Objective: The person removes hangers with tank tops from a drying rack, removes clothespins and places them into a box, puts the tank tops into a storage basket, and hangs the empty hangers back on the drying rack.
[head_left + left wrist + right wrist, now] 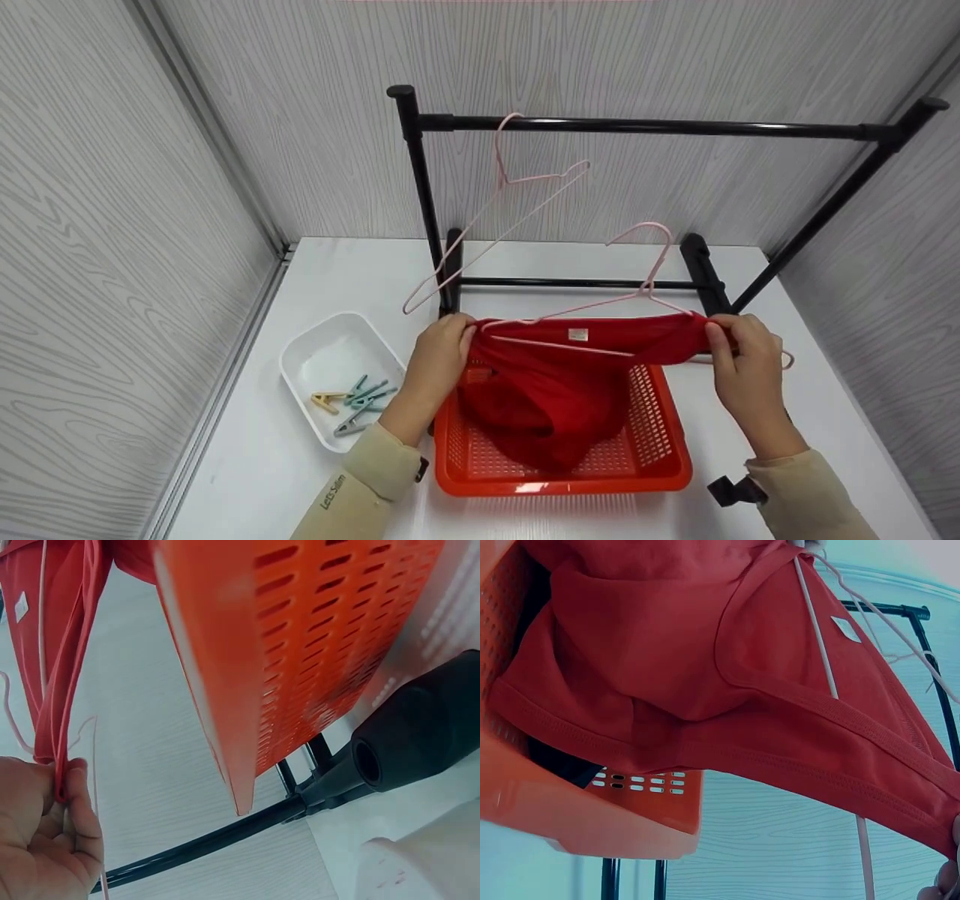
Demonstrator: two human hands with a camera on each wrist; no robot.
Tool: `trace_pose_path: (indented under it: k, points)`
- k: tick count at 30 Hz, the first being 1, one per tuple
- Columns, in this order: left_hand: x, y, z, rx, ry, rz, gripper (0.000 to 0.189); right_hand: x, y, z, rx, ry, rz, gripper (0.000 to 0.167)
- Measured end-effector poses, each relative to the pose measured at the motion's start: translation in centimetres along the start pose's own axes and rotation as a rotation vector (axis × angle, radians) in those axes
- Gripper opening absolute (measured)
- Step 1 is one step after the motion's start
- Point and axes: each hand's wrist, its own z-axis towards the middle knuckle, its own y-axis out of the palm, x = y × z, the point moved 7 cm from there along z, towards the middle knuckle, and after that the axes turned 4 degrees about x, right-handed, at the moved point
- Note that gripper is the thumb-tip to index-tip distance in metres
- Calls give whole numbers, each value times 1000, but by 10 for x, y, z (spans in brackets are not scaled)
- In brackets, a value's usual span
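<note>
A red tank top [559,397] is stretched between my two hands, its lower part drooping into an orange-red basket [517,487]. My left hand [439,352] pinches one shoulder of the top; the left wrist view shows the folded strap between thumb and fingers. At the other shoulder, my right hand [752,375] pinches the fabric between thumb and fingers. A pink hanger [652,277] lies partly inside the neckline, its hook upward. One hanger end sticks out beyond my right hand. The white label [577,334] shows at the neck.
Behind the basket stands a black garment rack [652,126]. A second pink hanger [497,154] hangs from its bar at the left. Left of the basket, a white tray [326,367] holds several clothespins [364,397]. Panelled walls enclose the table.
</note>
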Motion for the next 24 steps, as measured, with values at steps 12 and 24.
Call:
trace_pose_path:
  k: [12,24]
  points:
    - [1,13,-5,-114,-35,24,12,-1,3,1,4,34,19,8]
    - [15,28,-13,-209,101,24,12,-2,7,-2,-3,54,45,9]
